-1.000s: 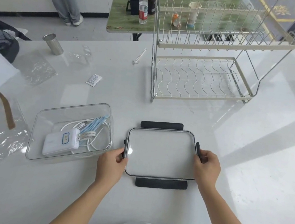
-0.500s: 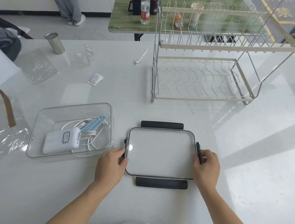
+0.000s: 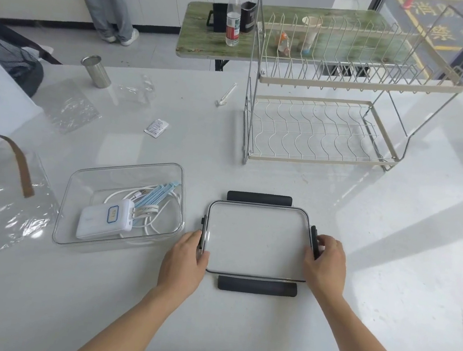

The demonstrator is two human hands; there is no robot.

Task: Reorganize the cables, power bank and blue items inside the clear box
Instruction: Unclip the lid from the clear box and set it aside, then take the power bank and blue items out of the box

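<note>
Clear box (image 3: pixel 121 205) beside lid (image 3: pixel 257 239)

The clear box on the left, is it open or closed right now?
Open. The clear box has no cover; its lid lies flat on the table beside it, held by the left hand and right hand.

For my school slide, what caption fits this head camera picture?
Both hands, left and right, grip the clear lid beside the open clear box.
</note>
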